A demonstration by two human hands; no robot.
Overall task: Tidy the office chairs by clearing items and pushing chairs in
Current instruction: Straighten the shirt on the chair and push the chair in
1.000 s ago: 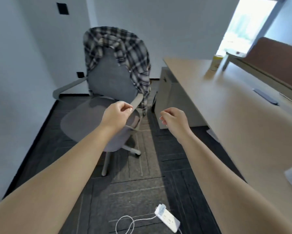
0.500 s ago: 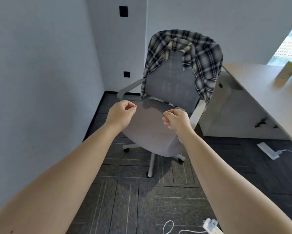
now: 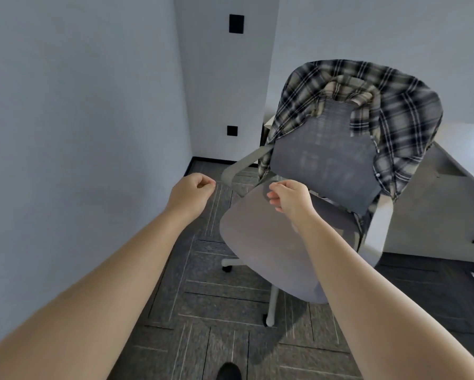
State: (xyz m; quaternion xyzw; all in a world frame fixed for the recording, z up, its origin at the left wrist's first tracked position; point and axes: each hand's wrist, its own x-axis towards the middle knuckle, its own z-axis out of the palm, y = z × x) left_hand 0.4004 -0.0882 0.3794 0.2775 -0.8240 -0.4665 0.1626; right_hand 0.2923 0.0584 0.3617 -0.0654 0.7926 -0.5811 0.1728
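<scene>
A grey office chair (image 3: 260,242) with white arms stands on the carpet, turned toward me, its seat bare. A black-and-white plaid shirt (image 3: 403,105) is draped over the top and sides of its mesh backrest. My left hand (image 3: 193,192) hovers over the floor just left of the chair's left armrest, fingers curled into the palm, holding nothing. Above the front of the seat my right hand (image 3: 289,197) floats with curled fingers, also holding nothing. Neither hand touches the chair or the shirt.
A grey wall runs close along the left, meeting a corner behind the chair. A pale desk (image 3: 471,149) with a white pedestal (image 3: 427,215) under it stands right of the chair. My dark shoe (image 3: 229,371) shows at the bottom edge on the carpet tiles.
The view has swung left and closer to the chair, so the chair now sits right of centre and larger. Both hands stay raised with curled fingers; the floor power strip has left the frame.
</scene>
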